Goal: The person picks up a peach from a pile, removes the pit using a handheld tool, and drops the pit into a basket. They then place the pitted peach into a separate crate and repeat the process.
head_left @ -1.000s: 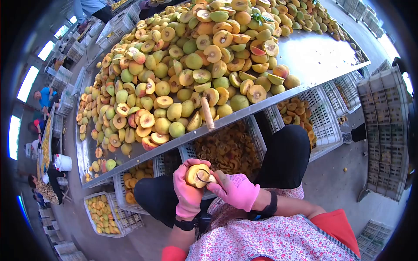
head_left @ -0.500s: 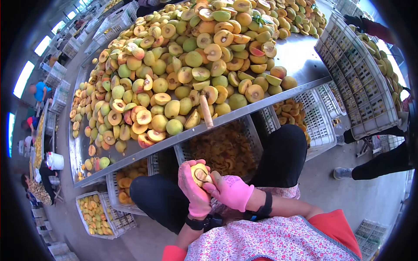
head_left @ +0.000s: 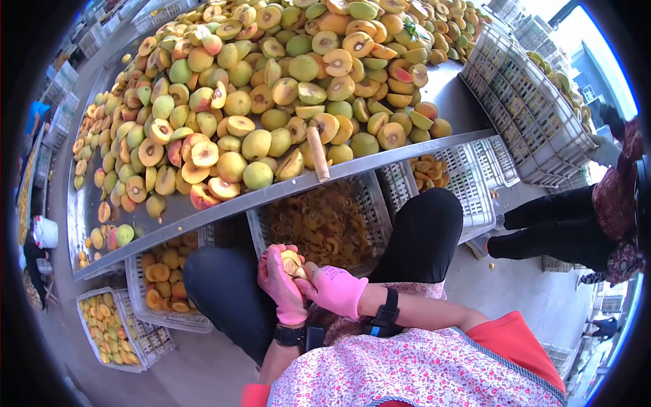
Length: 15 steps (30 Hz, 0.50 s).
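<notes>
Between the knees, my left fingers cupped a cut fruit while my right fingers pressed against it; whether they gripped anything, I couldn't tell. Too hard a push could have tipped it into the crate.

left hand: cupped, fingers raised | right hand: fingers curled (both pink-gloved) | forearms: converging
</notes>
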{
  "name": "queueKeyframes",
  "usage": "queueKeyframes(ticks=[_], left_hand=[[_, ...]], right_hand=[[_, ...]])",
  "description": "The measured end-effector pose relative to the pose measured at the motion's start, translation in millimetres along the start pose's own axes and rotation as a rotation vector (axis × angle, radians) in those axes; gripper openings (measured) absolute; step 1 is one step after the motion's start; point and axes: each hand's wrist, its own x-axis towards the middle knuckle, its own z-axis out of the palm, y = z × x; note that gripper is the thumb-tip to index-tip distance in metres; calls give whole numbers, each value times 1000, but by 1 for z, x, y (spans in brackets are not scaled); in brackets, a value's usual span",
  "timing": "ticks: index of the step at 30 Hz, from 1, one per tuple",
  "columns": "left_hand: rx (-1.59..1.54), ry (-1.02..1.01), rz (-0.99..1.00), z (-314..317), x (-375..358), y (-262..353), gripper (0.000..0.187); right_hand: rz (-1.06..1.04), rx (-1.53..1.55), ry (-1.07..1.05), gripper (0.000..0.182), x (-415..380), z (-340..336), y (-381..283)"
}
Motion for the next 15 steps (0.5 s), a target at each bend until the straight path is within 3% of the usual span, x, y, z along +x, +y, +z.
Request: queueKeyframes(ticks=[5,9,11,15], left_hand=[[-83,6,9,-10,10,-6,24],[-96,-11,-77,-8,15,-5,23],[-94,-3,-72,-11,19,-13,22],[-59,-58,-149,-17,22,-19,22]], right_hand=[[19,55,-21,41,7,6,-1],[11,-171,-10,46,11,-5,-2],[-88,-272,-1,38,13,-15,6],[-51,-333,-158,41,20,-33,9]])
